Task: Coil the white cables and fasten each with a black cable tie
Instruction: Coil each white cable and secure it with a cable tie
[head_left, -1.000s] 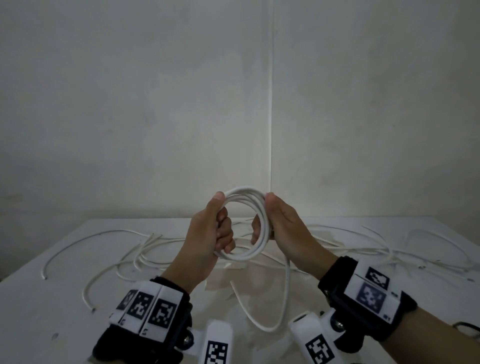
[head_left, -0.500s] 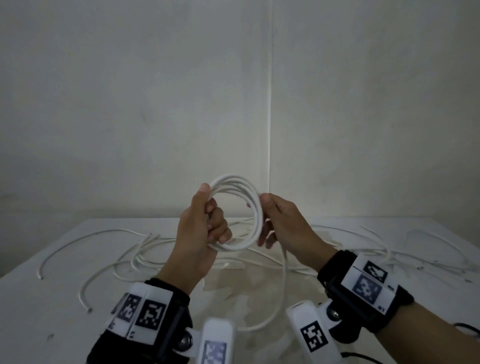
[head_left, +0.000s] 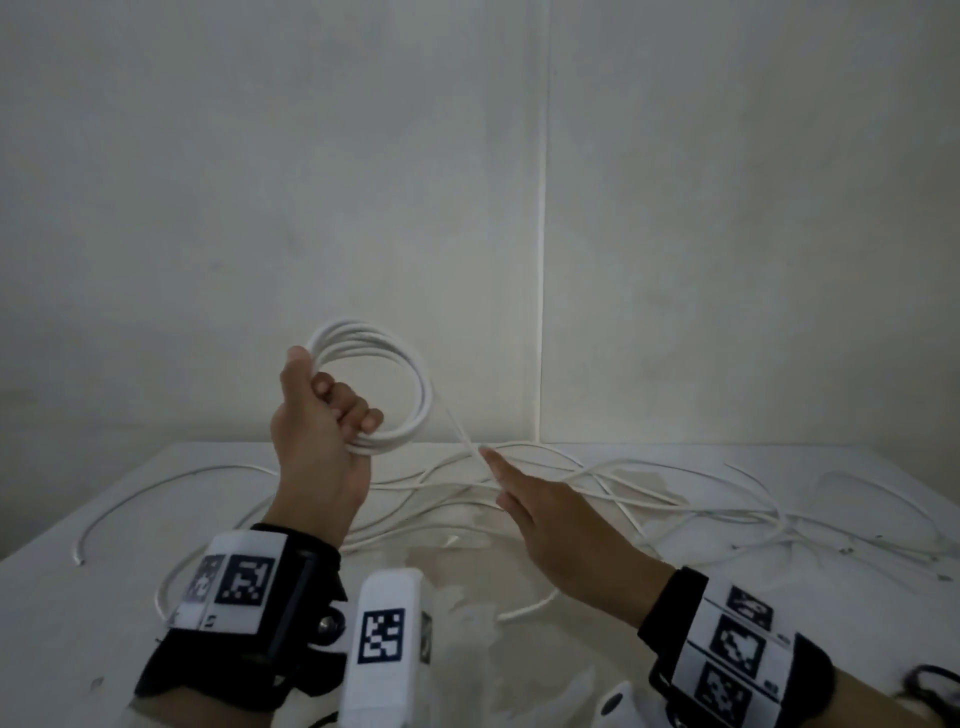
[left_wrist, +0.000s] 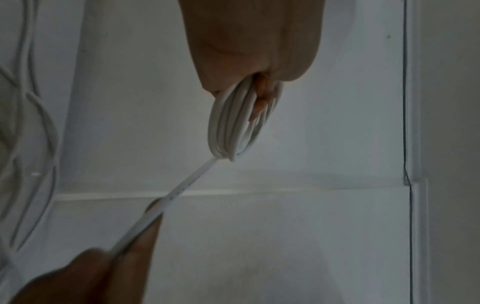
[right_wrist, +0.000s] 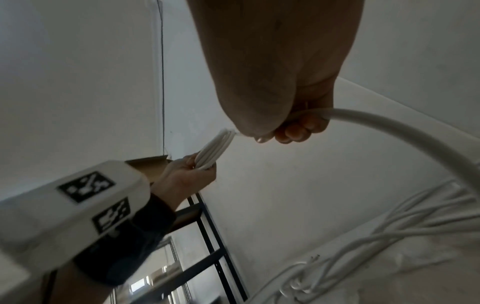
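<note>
- Head view: left hand (head_left: 319, 431) grips the coil (head_left: 387, 389) above the table (head_left: 78, 613); keep it firmly clamped.
- Left wrist view: the loose strand (left_wrist: 192, 181) slides along the right forefinger; keep it taut.
- Right wrist view: right hand (right_wrist: 280, 92) curls round the strand; lay the next loop flat.

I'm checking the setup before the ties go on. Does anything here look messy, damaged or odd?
The loose white cables lie in a crossed tangle on the table rather than apart. The table also shows a stained patch near its middle. The coil in the left hand looks tidy; no black tie shows.
</note>
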